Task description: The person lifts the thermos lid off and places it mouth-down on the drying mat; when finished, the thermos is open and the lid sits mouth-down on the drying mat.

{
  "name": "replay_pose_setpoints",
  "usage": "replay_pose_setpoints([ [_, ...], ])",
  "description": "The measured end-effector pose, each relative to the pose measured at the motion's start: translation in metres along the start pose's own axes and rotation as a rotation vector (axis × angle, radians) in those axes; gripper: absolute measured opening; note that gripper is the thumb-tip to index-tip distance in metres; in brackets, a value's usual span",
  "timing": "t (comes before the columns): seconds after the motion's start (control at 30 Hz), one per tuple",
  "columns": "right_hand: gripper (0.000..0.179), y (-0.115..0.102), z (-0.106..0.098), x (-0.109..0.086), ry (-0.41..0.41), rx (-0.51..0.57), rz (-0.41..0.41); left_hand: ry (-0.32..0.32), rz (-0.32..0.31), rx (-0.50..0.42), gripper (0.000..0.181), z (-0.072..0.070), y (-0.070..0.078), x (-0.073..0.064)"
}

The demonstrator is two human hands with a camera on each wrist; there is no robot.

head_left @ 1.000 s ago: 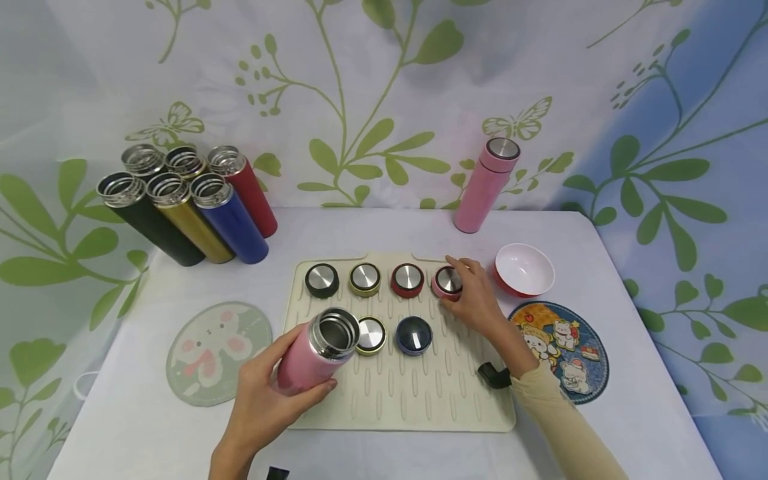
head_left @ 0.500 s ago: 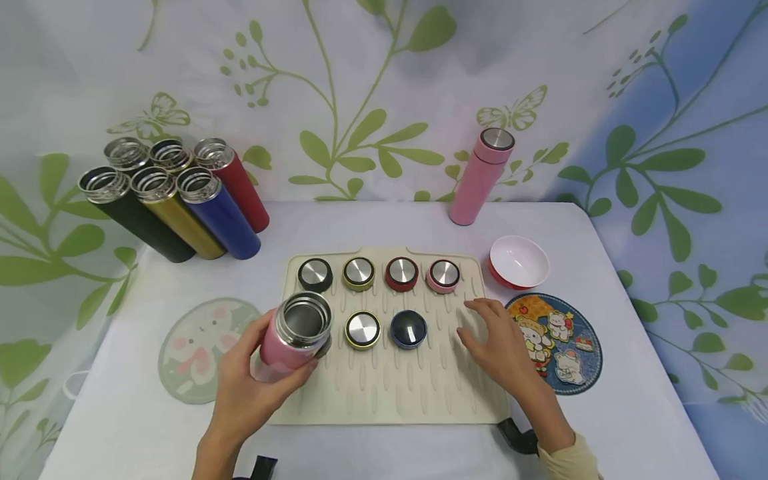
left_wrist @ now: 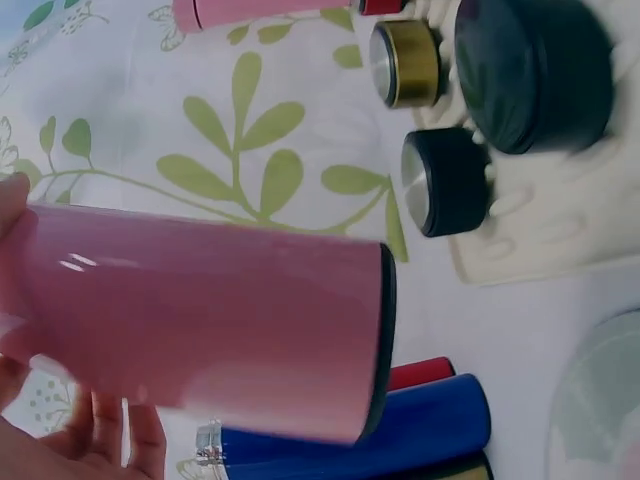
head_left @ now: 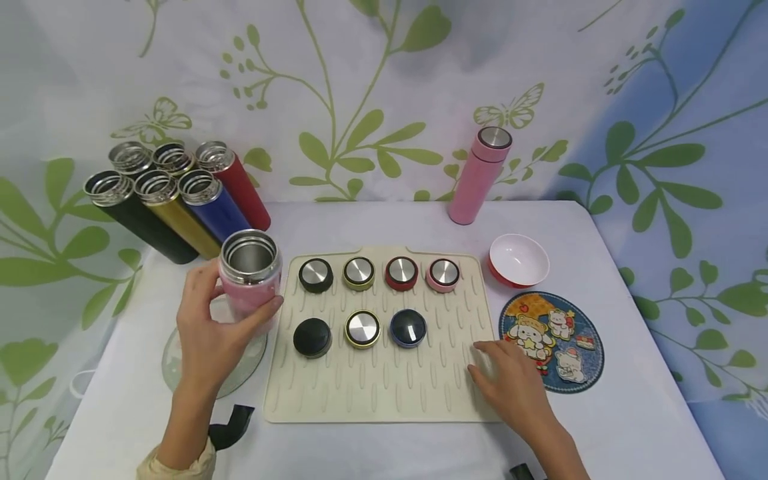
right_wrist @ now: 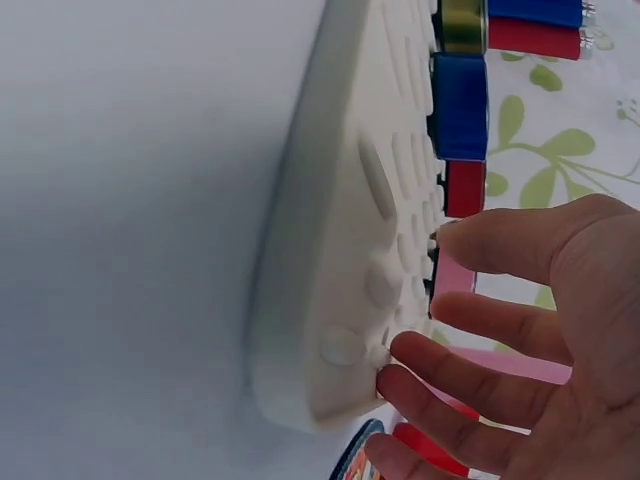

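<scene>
My left hand grips a pink vacuum flask that has no lid, so its steel mouth shows. In the head view the flask overlaps the round rabbit mat and the left edge of the cream drying mat. Close up in the left wrist view, the flask shows its dark base ring. My right hand holds nothing, its fingers relaxed over the drying mat's right edge. A pink lid ends the back row of lids, beside a red lid.
A gold lid, a blue lid and several others sit on the drying mat. Uncapped flasks cluster at the back left. A lidded pink flask stands behind; a red-and-white bowl and a blue round mat lie right.
My right hand has let go of the pink lid and drawn back towards the drying mat's right front. My left hand has carried the pink flask left, uncovering the black lid in the front row.
</scene>
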State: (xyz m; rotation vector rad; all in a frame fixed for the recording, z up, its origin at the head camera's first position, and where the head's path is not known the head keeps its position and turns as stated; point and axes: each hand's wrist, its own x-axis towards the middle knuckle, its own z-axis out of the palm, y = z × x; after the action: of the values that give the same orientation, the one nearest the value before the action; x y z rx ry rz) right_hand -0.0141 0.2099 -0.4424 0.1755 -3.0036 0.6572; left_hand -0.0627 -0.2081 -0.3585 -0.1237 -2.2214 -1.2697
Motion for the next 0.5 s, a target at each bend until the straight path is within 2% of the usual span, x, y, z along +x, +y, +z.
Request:
replay_pose_setpoints([
  [0.13,0.034,0.001,0.002,-0.006,0.009,-0.006,-0.052,-0.005,-0.075,0.017,0.068,0.004,-0.009,0.017],
  [0.27,0.033,0.002,0.003,-0.011,0.007,-0.033,-0.099,-0.01,-0.13,0.002,0.063,0.017,-0.02,0.03],
  [0.4,0.034,0.002,0.006,-0.013,-0.008,-0.053,-0.106,0.049,-0.136,0.0,0.061,0.032,-0.035,0.042],
  [0.5,0.033,0.0,0.007,-0.014,-0.013,-0.061,-0.093,0.109,-0.116,-0.01,0.06,0.042,-0.046,0.051],
])
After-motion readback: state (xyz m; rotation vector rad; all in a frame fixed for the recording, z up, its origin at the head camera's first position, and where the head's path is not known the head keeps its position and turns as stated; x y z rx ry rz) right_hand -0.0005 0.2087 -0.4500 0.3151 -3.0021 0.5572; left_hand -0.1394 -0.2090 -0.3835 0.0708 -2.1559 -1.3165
